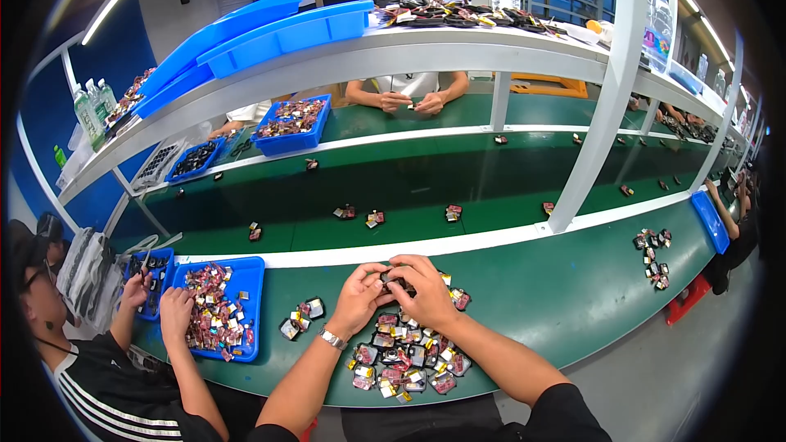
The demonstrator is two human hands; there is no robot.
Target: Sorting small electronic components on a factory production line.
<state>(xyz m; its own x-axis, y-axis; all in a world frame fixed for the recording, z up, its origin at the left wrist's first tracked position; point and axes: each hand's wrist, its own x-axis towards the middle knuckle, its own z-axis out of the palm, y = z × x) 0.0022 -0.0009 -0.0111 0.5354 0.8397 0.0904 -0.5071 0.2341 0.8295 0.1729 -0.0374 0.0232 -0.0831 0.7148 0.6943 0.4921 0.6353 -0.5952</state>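
**Dark part (396, 284) held between two hands**

From where I stood, the left hand (364, 295) and the right hand (419, 285) met over the green bench (524, 303), just short of the white rail (319, 255), and the dark part sat between them. Each grip was closed on it: the left fingers curled round one side, the right thumb and fingers pressed at the other. Neither hand was nearer — both touched it. Its long axis I could not tell, since the fingers covered most of it.

What counted was how it lay to the heap of small assemblies (405, 358): the heap spread on the worker's side of the hands, between the left forearm (304, 385) and the right forearm (508, 360). A few similar pieces (313, 308) lay apart to the left; another cluster (650, 255) sat well off to the right. Further left stood a blue tray (259, 295) full of bits — a neighbour's hand (176, 315) was at its far side.
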